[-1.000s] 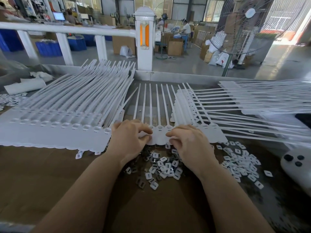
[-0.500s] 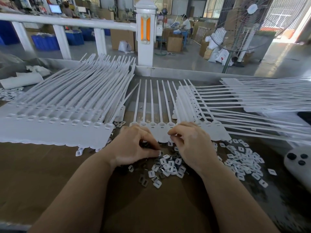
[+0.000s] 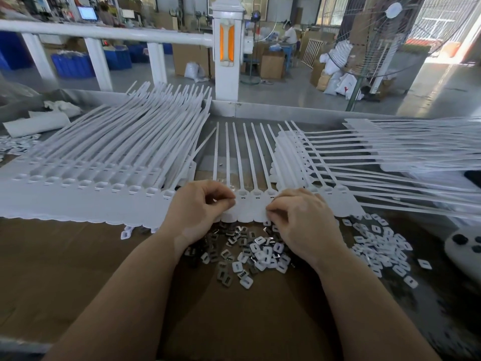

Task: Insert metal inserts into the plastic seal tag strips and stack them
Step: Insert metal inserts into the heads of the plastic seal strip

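A white seal tag strip [image 3: 250,204] lies flat in front of me, its thin tails pointing away. My left hand [image 3: 200,207] pinches the strip's left tag heads with curled fingers. My right hand [image 3: 302,217] has its fingers curled at the strip's right end; whether it holds an insert is hidden. A pile of small metal inserts and white square caps [image 3: 250,251] lies just below the strip, between my wrists. A big stack of seal tag strips [image 3: 86,183] lies to the left.
More strips fan out in a stack at the right [image 3: 377,162]. Loose white caps [image 3: 382,243] are scattered at the right, by a white controller [image 3: 466,246]. Brown cardboard [image 3: 78,269] covers the table. A metal rim [image 3: 286,110] and a white railing stand behind.
My left hand has moved up from the insert pile to the strip's left tag heads. My right hand stays at the strip's right end.
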`<action>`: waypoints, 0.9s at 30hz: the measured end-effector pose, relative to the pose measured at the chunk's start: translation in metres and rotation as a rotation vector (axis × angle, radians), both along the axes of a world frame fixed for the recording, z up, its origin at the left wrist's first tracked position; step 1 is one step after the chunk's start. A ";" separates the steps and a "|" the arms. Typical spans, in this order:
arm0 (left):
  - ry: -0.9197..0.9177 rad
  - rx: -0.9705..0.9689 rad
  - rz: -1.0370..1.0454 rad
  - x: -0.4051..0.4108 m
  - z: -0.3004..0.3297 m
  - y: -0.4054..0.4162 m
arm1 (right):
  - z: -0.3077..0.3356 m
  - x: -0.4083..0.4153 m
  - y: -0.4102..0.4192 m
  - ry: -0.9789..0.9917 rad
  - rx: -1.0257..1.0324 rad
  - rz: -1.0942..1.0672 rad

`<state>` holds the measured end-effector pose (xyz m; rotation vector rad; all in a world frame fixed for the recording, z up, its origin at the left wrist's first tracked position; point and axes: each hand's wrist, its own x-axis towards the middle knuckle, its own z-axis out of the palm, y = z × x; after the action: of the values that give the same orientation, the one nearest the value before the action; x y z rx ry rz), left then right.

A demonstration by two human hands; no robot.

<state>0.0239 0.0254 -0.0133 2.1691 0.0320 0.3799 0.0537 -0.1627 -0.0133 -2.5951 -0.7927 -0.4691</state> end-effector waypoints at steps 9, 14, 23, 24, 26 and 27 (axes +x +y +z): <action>0.082 0.102 0.065 -0.001 0.001 0.001 | 0.005 -0.005 0.011 0.133 0.096 0.266; 0.195 0.102 -0.042 -0.006 0.010 0.000 | 0.004 -0.006 0.014 0.194 0.042 0.299; 0.126 0.128 -0.177 -0.008 0.013 -0.002 | 0.002 -0.006 0.015 0.221 0.170 0.229; 0.103 0.105 -0.206 -0.009 0.013 -0.003 | 0.001 -0.005 0.015 0.214 0.192 0.210; 0.063 0.066 -0.242 -0.008 0.011 -0.004 | 0.000 -0.005 0.015 0.212 0.224 0.189; 0.047 0.048 -0.244 -0.008 0.010 -0.005 | 0.000 -0.004 0.015 0.213 0.236 0.186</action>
<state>0.0160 0.0204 -0.0036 2.1972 -0.2160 0.1915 0.0494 -0.1481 -0.0132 -2.2820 -0.8394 -0.2119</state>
